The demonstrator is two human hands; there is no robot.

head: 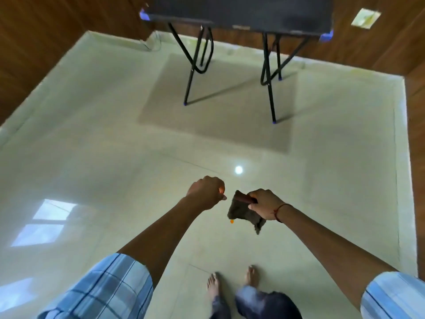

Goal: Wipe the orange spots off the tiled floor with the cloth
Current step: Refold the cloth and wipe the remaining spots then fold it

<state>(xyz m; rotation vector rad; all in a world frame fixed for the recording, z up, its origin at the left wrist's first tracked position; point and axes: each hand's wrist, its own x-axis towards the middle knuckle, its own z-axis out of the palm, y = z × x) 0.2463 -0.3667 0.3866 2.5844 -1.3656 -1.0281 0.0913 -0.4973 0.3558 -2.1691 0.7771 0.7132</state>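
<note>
My right hand (264,203) grips a dark grey cloth (241,212) that hangs in the air above the pale tiled floor (115,169). A small orange spot (232,221) shows just below the cloth's lower left corner. My left hand (207,192) is held out beside the cloth, fingers curled in; a small orange glint shows at its fingertips, and I cannot tell what it is. Both arms reach forward while I stand barefoot.
A black folding table (241,12) with thin black legs stands ahead on the floor. Wooden panelled walls (34,42) close in the left, back and right. My bare feet (230,284) are at the bottom. A lamp reflection (238,170) and window reflections shine on the tiles.
</note>
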